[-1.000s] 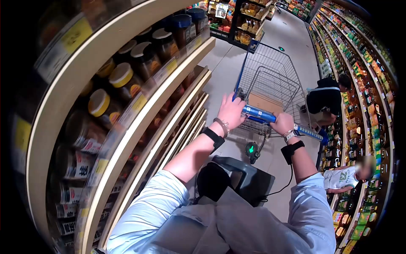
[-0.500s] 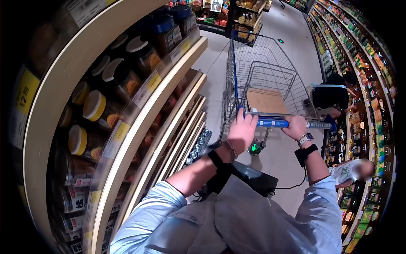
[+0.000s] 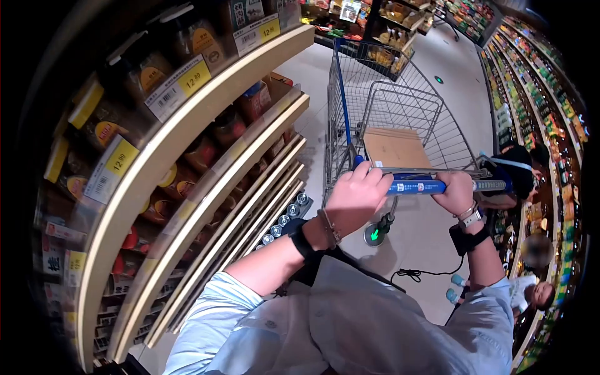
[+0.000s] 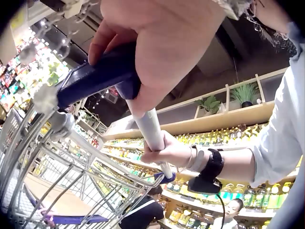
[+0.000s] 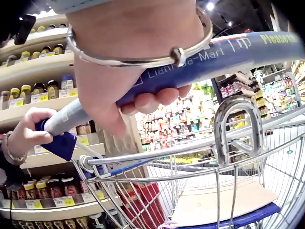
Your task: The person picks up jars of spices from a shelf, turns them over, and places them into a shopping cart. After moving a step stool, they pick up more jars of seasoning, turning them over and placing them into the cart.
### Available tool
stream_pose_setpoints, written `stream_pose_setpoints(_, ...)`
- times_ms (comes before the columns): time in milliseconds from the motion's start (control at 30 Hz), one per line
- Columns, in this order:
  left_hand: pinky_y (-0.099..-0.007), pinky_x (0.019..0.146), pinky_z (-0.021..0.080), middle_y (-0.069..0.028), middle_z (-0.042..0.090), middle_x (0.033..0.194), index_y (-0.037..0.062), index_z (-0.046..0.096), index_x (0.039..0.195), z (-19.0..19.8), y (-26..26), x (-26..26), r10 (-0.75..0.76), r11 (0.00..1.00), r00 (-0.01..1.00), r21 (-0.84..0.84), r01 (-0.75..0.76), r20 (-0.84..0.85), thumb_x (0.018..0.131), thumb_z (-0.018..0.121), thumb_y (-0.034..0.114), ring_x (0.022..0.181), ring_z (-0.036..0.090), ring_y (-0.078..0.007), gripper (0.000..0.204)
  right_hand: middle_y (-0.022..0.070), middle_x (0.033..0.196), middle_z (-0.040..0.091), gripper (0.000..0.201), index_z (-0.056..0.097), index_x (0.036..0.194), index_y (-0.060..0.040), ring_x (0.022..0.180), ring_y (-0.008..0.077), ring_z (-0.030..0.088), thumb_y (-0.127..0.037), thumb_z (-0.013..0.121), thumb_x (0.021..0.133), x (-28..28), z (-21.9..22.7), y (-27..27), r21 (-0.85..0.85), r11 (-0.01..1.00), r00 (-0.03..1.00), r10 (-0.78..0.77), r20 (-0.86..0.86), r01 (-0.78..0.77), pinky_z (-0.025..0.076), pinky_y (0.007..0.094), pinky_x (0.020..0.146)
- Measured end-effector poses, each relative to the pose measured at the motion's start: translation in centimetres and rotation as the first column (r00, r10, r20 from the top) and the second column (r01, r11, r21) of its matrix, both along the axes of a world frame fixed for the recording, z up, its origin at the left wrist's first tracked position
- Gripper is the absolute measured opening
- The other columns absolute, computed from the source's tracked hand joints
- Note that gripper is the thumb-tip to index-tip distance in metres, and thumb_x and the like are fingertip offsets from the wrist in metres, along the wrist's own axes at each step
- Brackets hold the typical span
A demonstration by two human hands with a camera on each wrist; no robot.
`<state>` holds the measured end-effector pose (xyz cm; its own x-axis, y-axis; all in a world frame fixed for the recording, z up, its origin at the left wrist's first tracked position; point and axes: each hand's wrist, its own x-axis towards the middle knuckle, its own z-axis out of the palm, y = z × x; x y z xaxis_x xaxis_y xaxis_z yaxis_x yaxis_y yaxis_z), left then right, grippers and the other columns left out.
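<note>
A metal shopping cart [image 3: 342,94] with a blue handle bar [image 3: 412,186] stands in front of me. My left hand [image 3: 359,199] grips the bar's left end; in the left wrist view its thumb and fingers wrap the dark blue corner piece [image 4: 95,78]. Further right along the same bar, my right hand [image 3: 453,190] holds on, its fingertips [image 5: 147,102] curling under the printed handle in the right wrist view. A flat piece of brown cardboard [image 3: 395,150] lies in the cart behind the bar.
Close on the left rises a shelf [image 3: 206,106] of jars with yellow price tags. A crouching person [image 3: 509,175] and a child [image 3: 528,292] are by the right-hand shelf [image 3: 550,131]. A black cable [image 3: 431,273] hangs from my right wrist. Display racks [image 3: 394,31] stand ahead.
The cart's handle has swung from slanted to nearly level, with both hands staying on it. The left shelf now fills more of the view, and the child appears lower.
</note>
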<state>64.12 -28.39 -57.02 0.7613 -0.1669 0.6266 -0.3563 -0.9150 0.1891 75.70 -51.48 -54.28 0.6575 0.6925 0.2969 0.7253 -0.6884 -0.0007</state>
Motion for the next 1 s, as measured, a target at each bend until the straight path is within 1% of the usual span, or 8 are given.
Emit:
stream_pose_setpoints(100,-0.0281,0.065,0.048,-0.0030,0.052,0.077,0.0121,0.060,0.095,0.4,0.2,0.0,-0.018,0.998,0.998,-0.063,0.021,0.055,0.053,0.072,0.019,0.087,0.055,-0.0206,0.045,0.0118,0.053,0.053,0.016,0.055,0.058,-0.0090,0.052,0.0318,0.054,-0.022,0.063,0.057,0.3,0.1,0.5,0.001,1.000,0.999,0.029,0.023,-0.029,0.044,0.0388,0.050)
stream_pose_setpoints(200,-0.0296,0.065,0.048,-0.0043,0.052,0.076,0.0119,0.061,0.095,0.6,0.3,0.0,0.015,0.996,0.995,-0.083,-0.007,0.099,0.053,0.072,0.020,0.086,0.055,-0.0219,0.044,0.0122,0.054,0.053,0.016,0.055,0.058,-0.0088,0.053,0.0321,0.054,-0.022,0.064,0.056,0.4,-0.1,0.7,0.039,0.997,0.997,0.071,0.036,-0.073,0.044,0.0390,0.051)
stream_pose_setpoints(300,-0.0341,0.070,0.047,-0.0070,0.054,0.084,0.0121,0.059,0.098,1.0,1.1,-0.5,0.032,0.992,0.996,-0.118,-0.042,-0.085,0.062,0.067,0.018,0.092,0.054,-0.0240,0.037,0.0131,0.054,0.054,0.015,0.057,0.059,-0.0089,0.053,0.0319,0.055,-0.020,0.065,0.054,1.0,-0.7,1.9,0.007,1.000,0.999,0.023,0.026,-0.023,0.044,0.0388,0.051)
stream_pose_setpoints(467,-0.0364,0.083,0.043,-0.0112,0.053,0.100,0.0096,0.054,0.106,1.5,1.5,-1.8,0.087,0.992,0.988,-0.079,-0.097,-0.129,0.072,0.064,0.024,0.104,0.048,-0.0290,0.039,0.0133,0.054,0.055,0.012,0.058,0.056,-0.0091,0.051,0.0306,0.056,-0.020,0.064,0.055,1.5,-1.3,3.0,0.099,0.990,0.993,0.090,0.076,-0.097,0.045,0.0382,0.051)
stream_pose_setpoints(533,-0.0401,0.089,0.040,-0.0123,0.047,0.114,0.0106,0.051,0.113,2.7,1.6,-3.6,0.098,0.992,0.989,-0.064,-0.106,-0.111,0.073,0.064,0.026,0.111,0.043,-0.0316,0.045,0.0133,0.053,0.055,0.012,0.058,0.056,-0.0089,0.051,0.0303,0.056,-0.020,0.063,0.055,2.0,-1.5,2.9,0.105,0.988,0.990,0.100,0.101,-0.110,0.045,0.0380,0.051)
stream_pose_setpoints(667,-0.0411,0.090,0.040,-0.0111,0.052,0.108,0.0127,0.057,0.106,5.7,3.8,-10.8,0.314,0.947,0.949,-0.078,-0.312,0.017,0.068,0.067,0.019,0.108,0.047,-0.0319,0.039,0.0133,0.051,0.054,0.011,0.059,0.056,-0.0087,0.050,0.0299,0.056,-0.019,0.063,0.055,2.0,-1.6,2.9,0.094,0.990,0.986,0.090,0.139,-0.103,0.046,0.0375,0.051)
stream_pose_setpoints(867,-0.0427,0.087,0.040,-0.0118,0.053,0.099,0.0088,0.061,0.090,8.9,8.7,-23.2,0.694,0.694,0.614,-0.124,-0.709,0.376,0.065,0.063,0.007,0.101,0.049,-0.0325,0.025,0.0126,0.058,0.058,0.011,0.061,0.058,-0.0086,0.056,0.0297,0.058,-0.017,0.066,0.052,1.2,-1.5,2.9,0.094,0.995,0.996,0.020,0.084,-0.028,0.047,0.0380,0.054)
stream_pose_setpoints(1000,-0.0412,0.089,0.036,-0.0123,0.051,0.102,0.0058,0.058,0.086,9.6,12.4,-30.3,0.769,0.577,0.386,-0.292,-0.763,0.509,0.065,0.058,0.001,0.103,0.046,-0.0322,0.021,0.0129,0.063,0.058,0.015,0.061,0.068,-0.0085,0.064,0.0305,0.057,-0.015,0.066,0.055,0.5,-1.5,3.3,0.094,0.995,0.992,-0.052,0.111,0.042,0.046,0.0385,0.063)
